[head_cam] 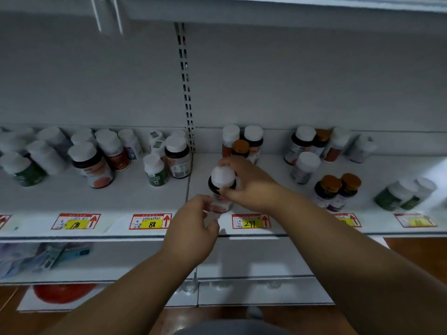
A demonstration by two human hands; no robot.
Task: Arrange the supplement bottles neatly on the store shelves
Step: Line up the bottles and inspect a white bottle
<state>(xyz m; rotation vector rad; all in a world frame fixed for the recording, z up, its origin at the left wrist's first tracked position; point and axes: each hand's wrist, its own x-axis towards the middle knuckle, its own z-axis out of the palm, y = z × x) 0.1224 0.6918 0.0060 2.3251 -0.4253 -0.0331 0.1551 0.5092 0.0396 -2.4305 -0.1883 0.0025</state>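
Note:
A dark supplement bottle (221,187) with a white cap stands near the front of the white shelf (135,197), at its middle. My right hand (251,187) grips it around the cap and shoulder. My left hand (193,228) pinches its lower label from the front. Behind it stand two white-capped bottles (242,139) and an orange-capped one (240,147). Several more bottles crowd the shelf's left part (92,163) and its right part (312,151), unevenly spaced.
Two orange-capped bottles (337,192) and green bottles (404,193) sit at the right front. Price tags (151,221) line the shelf edge. A slotted upright (186,93) divides the back panel. A lower shelf holds packets (41,257). A wooden floor lies below.

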